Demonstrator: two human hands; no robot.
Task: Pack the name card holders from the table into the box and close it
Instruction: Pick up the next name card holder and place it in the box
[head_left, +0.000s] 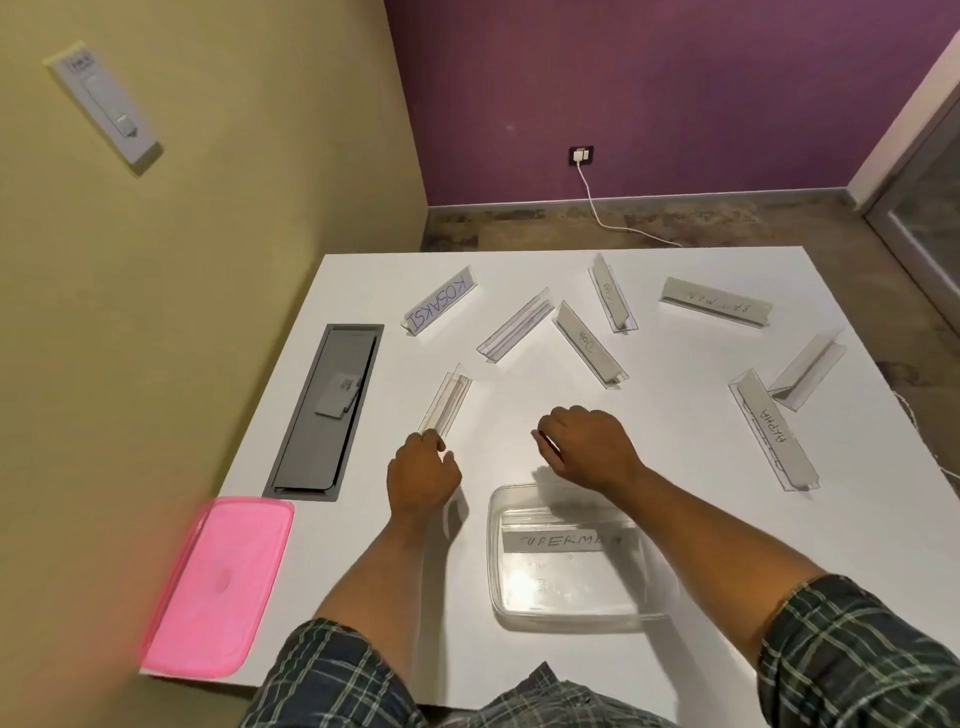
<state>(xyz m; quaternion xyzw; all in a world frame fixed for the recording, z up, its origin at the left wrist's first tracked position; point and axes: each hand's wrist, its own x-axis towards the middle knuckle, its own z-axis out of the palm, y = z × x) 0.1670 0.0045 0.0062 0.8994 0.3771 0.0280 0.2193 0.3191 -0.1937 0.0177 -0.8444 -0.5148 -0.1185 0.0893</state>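
Observation:
A clear plastic box (571, 618) stands near the table's front edge, with a holder reading SUPERMAN (569, 542) inside it. My left hand (422, 475) grips the near end of a clear name card holder (448, 402) that lies on the table. My right hand (587, 447) hovers just beyond the box's far rim, fingers curled, holding nothing that I can see. Several more holders lie scattered further back: KOSAKSI (440, 301), a blank one (516, 325), DOG (588, 343), one more (612, 299), BATMAN (716, 302), ALPHA (772, 431) and another blank one (807, 371).
The pink lid (218, 587) lies at the table's front left corner. A grey cable tray (324, 410) is set into the white table (675, 519) on the left. A white cable (597, 208) runs across the floor behind the table.

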